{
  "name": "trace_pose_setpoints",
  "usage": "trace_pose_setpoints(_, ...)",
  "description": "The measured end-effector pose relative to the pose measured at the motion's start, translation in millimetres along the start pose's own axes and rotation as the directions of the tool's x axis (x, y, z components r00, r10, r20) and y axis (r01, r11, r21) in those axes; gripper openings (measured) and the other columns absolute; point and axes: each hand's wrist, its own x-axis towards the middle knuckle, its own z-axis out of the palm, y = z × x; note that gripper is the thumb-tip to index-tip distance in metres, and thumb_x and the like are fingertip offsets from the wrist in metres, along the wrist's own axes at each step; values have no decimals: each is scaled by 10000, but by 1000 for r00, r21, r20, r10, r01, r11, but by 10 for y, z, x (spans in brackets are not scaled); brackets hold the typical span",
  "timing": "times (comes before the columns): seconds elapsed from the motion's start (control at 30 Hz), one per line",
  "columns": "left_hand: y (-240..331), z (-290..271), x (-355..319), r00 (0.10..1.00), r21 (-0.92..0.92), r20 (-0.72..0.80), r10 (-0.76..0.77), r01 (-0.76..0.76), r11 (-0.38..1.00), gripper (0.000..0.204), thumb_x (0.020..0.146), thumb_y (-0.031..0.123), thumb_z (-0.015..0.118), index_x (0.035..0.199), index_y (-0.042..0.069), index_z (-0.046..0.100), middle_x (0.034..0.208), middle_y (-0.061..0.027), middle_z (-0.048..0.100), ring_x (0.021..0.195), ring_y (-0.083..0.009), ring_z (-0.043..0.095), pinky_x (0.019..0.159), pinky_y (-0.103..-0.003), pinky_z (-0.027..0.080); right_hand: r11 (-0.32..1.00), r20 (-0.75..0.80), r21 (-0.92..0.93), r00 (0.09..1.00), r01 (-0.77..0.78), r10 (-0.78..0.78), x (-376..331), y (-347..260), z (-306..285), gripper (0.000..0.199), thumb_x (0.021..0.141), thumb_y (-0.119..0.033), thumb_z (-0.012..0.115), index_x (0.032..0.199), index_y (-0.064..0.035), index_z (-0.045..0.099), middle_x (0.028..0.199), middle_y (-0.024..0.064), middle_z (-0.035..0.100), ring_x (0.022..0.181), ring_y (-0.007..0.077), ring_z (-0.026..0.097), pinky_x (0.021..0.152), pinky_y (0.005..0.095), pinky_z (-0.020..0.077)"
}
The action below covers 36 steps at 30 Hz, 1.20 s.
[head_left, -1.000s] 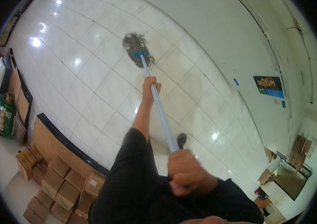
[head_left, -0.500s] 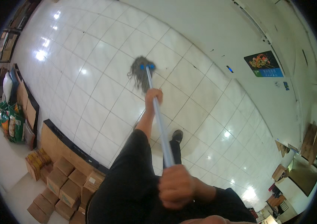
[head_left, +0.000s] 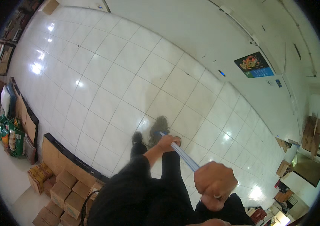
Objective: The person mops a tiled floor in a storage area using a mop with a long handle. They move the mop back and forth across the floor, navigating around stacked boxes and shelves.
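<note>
A mop [head_left: 185,156] with a pale metal handle slants away from me, its grey string head [head_left: 160,125] on the tiled floor close by my feet. My left hand [head_left: 167,143] is wrapped round the lower part of the handle, just above the blue socket. Higher up, nearer my body, my right hand [head_left: 215,184] is closed in a fist round the handle's upper end. Part of the mop head is hidden behind my left hand and leg. One dark shoe [head_left: 137,137] shows left of the strings.
Glossy white tiles [head_left: 103,81] spread ahead. A long white cabinet [head_left: 190,34] with a picture sticker borders them on the right. At left stand cardboard boxes [head_left: 69,192], a low board with a black edge [head_left: 67,152] and green sacks [head_left: 15,139].
The mop head has been drawn back across the tiles toward my feet. My left hand has come nearer and lower, while my right hand has shifted to the right, tilting the handle.
</note>
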Motion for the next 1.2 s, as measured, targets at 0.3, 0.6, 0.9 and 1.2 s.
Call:
trace_pose_setpoints(0.3, -899, -923, 950, 975, 227, -118, 188, -158, 961, 162, 734, 205, 667, 655, 173, 529, 585, -45, 557, 565, -308, 589, 540, -412, 445, 963, 59, -82, 966, 255, -251, -193, 480, -167, 303, 653, -30, 674, 542, -115, 406, 512, 45, 434, 430, 222, 455, 395, 350, 365)
trace_pose_setpoints(0.6, -841, -760, 1544, 912, 308, -401, 85, 46, 950, 346, 767, 91, 763, 688, 49, 428, 629, -114, 431, 658, -313, 498, 613, -425, 400, 977, -386, -141, 900, 158, -201, -699, 891, -442, 245, 596, 24, 573, 560, -94, 360, 529, 59, 425, 413, 232, 442, 412, 372, 329)
trace_pose_setpoints(0.9, -260, 264, 756, 809, 143, 550, 206, -335, 931, 303, 890, 301, 707, 689, 148, 538, 539, -96, 547, 493, -361, 583, 474, -447, 459, 925, -608, -173, 702, 338, -370, -1398, 33, -388, 192, 621, -17, 689, 571, -72, 512, 498, 45, 507, 396, 214, 510, 358, 342, 370)
trace_pose_setpoints(1.2, -1186, 372, 2004, 964, 96, 262, -31, 6, 995, 268, 850, 142, 673, 663, 80, 492, 597, -111, 517, 613, -318, 557, 569, -410, 425, 923, -358, -344, 885, 171, -297, -1920, 1000, -474, 185, 694, -126, 683, 652, -97, 505, 576, 15, 419, 481, 246, 474, 460, 392, 356)
